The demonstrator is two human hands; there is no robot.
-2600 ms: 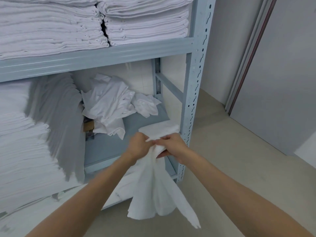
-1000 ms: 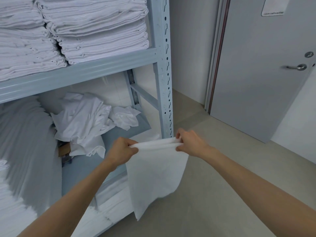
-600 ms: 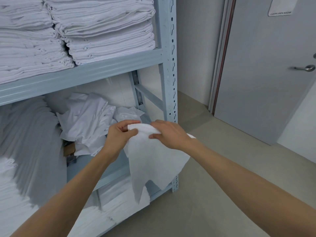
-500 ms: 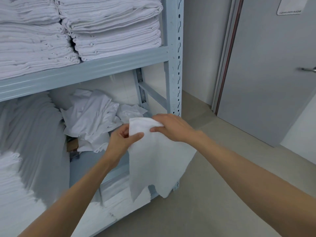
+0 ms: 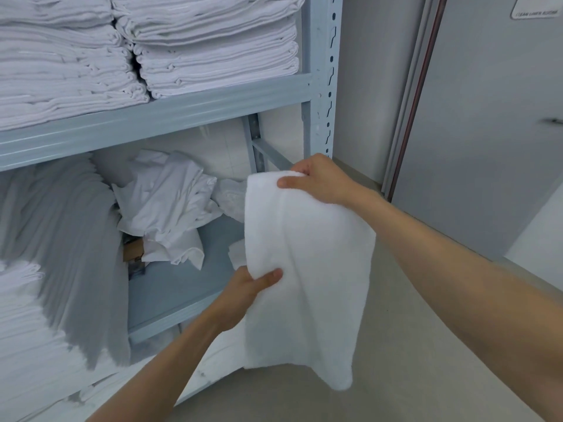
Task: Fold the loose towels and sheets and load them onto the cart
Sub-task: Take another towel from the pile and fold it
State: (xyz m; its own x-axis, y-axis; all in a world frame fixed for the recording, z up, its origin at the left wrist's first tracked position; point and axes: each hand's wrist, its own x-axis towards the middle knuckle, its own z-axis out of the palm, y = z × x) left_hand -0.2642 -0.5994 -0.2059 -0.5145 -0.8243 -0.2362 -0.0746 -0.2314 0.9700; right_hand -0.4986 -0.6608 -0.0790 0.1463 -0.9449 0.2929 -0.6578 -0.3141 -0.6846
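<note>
Two stacks of folded linens are sitting on the grey metal shelving's upper shelf; crumpled sheets are lying at the back of the shelf below. Out in front, the white towel is hanging long axis vertical, folded edge left. The right hand is pinching its top corner, the left hand its left edge. A grey door is standing beyond the beige floor.

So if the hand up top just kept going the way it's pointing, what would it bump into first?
The right hand points left and away, holding the towel. Going straight on, it would probably meet the small crumpled cloth on the shelf first, then the bigger crumpled sheet. Depth is hard to judge.
</note>
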